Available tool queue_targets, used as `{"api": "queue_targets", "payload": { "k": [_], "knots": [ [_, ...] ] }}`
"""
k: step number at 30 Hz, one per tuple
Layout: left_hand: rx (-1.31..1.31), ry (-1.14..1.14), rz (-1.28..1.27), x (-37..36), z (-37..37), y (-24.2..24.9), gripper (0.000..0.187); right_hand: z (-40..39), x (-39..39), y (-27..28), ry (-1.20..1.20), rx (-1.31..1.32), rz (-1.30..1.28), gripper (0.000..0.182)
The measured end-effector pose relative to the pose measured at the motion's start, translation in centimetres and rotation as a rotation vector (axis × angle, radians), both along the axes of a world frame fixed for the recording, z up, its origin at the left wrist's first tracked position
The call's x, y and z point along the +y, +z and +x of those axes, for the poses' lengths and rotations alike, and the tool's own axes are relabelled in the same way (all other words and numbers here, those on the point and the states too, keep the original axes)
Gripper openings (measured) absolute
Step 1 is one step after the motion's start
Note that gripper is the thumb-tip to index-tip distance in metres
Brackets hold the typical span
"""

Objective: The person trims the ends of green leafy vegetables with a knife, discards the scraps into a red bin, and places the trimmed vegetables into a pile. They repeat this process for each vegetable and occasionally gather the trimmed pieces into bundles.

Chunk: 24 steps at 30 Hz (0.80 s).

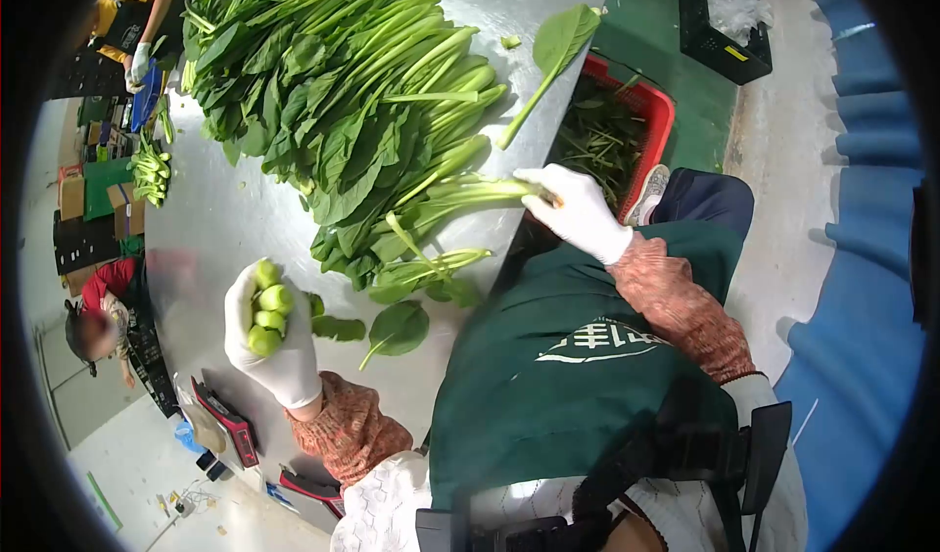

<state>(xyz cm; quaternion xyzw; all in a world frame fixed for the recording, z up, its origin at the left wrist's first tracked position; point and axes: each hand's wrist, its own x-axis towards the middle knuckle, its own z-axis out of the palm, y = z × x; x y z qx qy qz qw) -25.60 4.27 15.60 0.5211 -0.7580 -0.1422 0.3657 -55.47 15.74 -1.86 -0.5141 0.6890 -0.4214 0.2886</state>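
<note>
My left hand (279, 342), in a white glove, is closed round several leafy green stalks (272, 299). Their pale cut ends point up toward me, and some leaf shows beside the fingers. My right hand (578, 209), also gloved, pinches the stem end of another leafy green (480, 192) at the table's near edge. That plant's leaves reach into a large heap of leafy greens (343, 92) on the metal table (211, 214). Nearer me lie a loose leaf (399, 329) and a small leafy sprig (431, 270).
A red crate (658, 121) with leaf scraps stands on the floor right of the table. One long-stemmed leaf (563, 48) lies by the edge. Black crate (725, 33) at upper right. Red scales (227, 423) sit at lower left. Two other people work on the left.
</note>
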Motion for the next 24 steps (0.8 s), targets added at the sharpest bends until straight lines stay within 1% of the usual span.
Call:
{"api": "queue_targets", "payload": {
  "k": [1,2,3,4,6,7,8,10,11,12,13,15,18,19,22,24],
  "knots": [
    [-0.005,-0.041,0.013,0.1,-0.5,0.2,0.028,-0.1,-0.5,2.0,-0.063,-0.170,-0.032,0.028],
    [-0.008,-0.087,0.024,0.3,-1.0,0.4,0.028,-0.7,-0.7,3.7,-0.038,-0.270,0.004,0.029],
    [-0.014,-0.133,0.052,0.7,-1.8,0.5,0.029,-0.8,-0.9,4.5,-0.027,-0.285,-0.046,0.029],
    [-0.088,-0.230,0.076,0.9,-2.5,1.1,0.029,-0.9,-1.2,5.4,-0.017,-0.298,-0.097,0.029],
    [-0.084,-0.497,0.082,1.1,-4.7,1.0,0.034,-0.4,-1.7,8.1,0.024,-0.271,-0.192,0.030],
    [-0.150,-0.590,0.043,1.4,-6.3,1.3,0.036,-0.1,-1.8,9.9,0.070,-0.297,-0.158,0.029],
    [-0.220,-0.679,0.004,1.7,-7.9,1.4,0.037,0.2,-1.9,11.2,0.136,-0.384,-0.143,0.026],
    [-0.135,-0.795,0.045,2.4,-10.1,0.5,0.041,1.8,-1.9,12.0,0.189,-0.634,-0.329,0.025],
    [-0.106,-0.776,0.072,2.6,-10.5,-0.1,0.042,1.7,-1.9,12.4,0.208,-0.494,-0.368,0.025],
    [0.018,-0.775,0.276,2.8,-10.7,0.2,0.041,1.4,-1.7,13.2,0.198,-0.542,-0.308,0.024],
    [-0.014,-0.762,0.244,2.7,-10.3,-0.2,0.040,1.0,-1.4,14.1,0.183,-0.588,-0.246,0.023],
    [-0.058,-0.751,0.185,2.2,-9.9,-0.8,0.039,0.3,-1.3,12.8,0.138,-0.357,-0.296,0.026],
    [-0.106,-0.752,0.208,2.0,-9.7,-0.5,0.039,-0.1,-1.1,12.2,0.068,0.221,-0.349,0.045],
    [-0.094,-0.719,0.266,2.3,-9.6,-0.7,0.039,0.1,-0.9,12.2,0.094,0.221,-0.289,0.055],
    [-0.100,-0.766,0.253,2.2,-10.0,-0.5,0.038,0.3,-0.9,12.7,0.093,0.287,-0.215,0.057],
    [-0.093,-0.765,0.253,2.2,-9.8,-0.5,0.035,0.3,-0.9,12.3,0.097,0.240,-0.189,0.057]
  ]
}}
